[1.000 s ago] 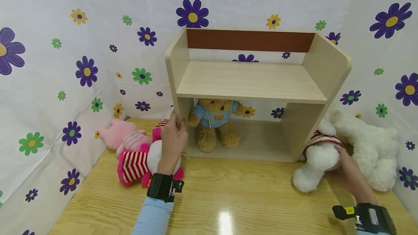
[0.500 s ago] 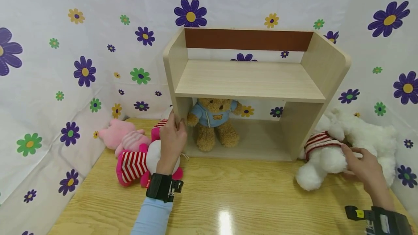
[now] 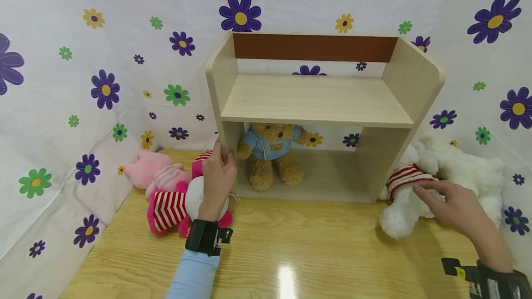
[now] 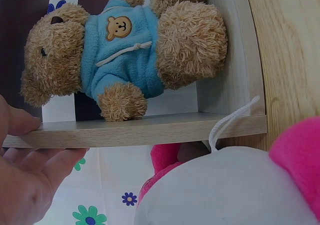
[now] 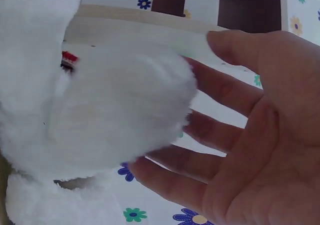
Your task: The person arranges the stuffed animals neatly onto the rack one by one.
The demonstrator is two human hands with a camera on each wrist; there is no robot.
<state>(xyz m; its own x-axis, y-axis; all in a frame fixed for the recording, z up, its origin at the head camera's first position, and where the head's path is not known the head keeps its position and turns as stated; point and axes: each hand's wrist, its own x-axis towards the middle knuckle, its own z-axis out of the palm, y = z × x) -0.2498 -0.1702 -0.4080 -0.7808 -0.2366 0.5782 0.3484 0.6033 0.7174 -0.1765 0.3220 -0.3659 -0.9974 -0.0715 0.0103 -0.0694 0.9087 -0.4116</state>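
- Pinching the left side panel (image 3: 232,133) of the shelf unit (image 3: 316,98) in a narrow grip with the left hand (image 3: 218,181), pressing the thumb to the inner face and the fingers to the outer.
- Spreading the right hand (image 3: 461,202) loosely to the right of the shelf unit, leaving a wide gap between thumb and fingers.
- Losing some fingertips behind white fur in the right wrist view, leaving contact impossible to tell.
- Showing the white plush toy (image 3: 399,218) in a red-striped sweater just outside the right end of the shelf unit, with a bigger-looking fluffy plush (image 3: 474,170) farther right.
- Showing the teddy bear (image 3: 269,147) in a blue hoodie upright inside the lower compartment of the shelf unit, toward its left end.
- Showing the pink-and-white striped plush (image 3: 172,209) lying left of the shelf unit, partly behind the left hand, with a white cord (image 4: 230,122) reaching across the panel's edge.
- Showing the pink pig plush (image 3: 149,170) farther left of the shelf unit.
- Resting the shelf unit on the wooden table (image 3: 332,253), before the flowered cloth (image 3: 41,123).
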